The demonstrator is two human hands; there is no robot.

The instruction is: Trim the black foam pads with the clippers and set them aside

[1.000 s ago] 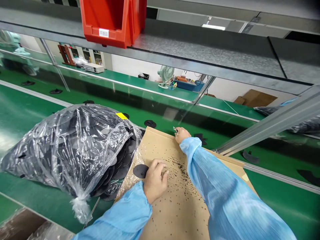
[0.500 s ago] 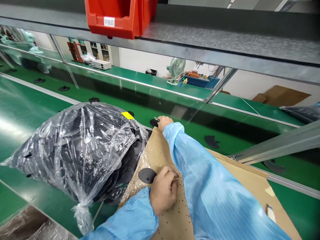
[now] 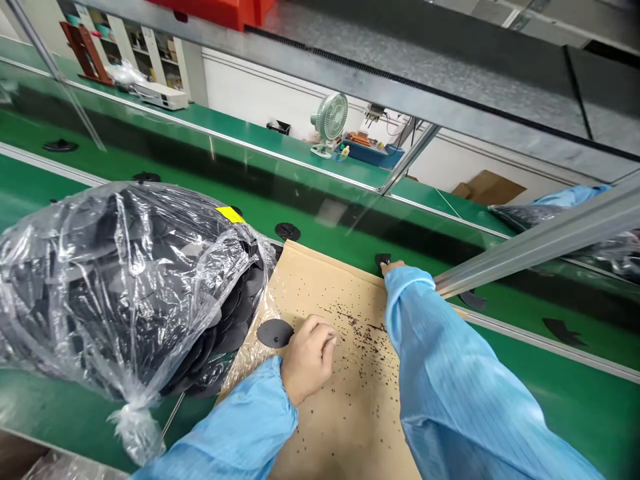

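Brown cardboard (image 3: 320,427) lies under the left hand (image 3: 311,359), fingers curled in, any hold impossible to tell, beside a black disc (image 3: 274,333). Beyond, the right hand (image 3: 393,267) has shifted from the second disc (image 3: 287,231) to a dark part (image 3: 383,261) at the belt (image 3: 345,248), moving work rightward; its grip is hidden. No writing is legible.

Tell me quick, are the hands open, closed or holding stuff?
Left hand: loosely closed, by a black disc; nothing visible in its grip.
Right hand: at a black piece; grip mostly hidden, can't tell.
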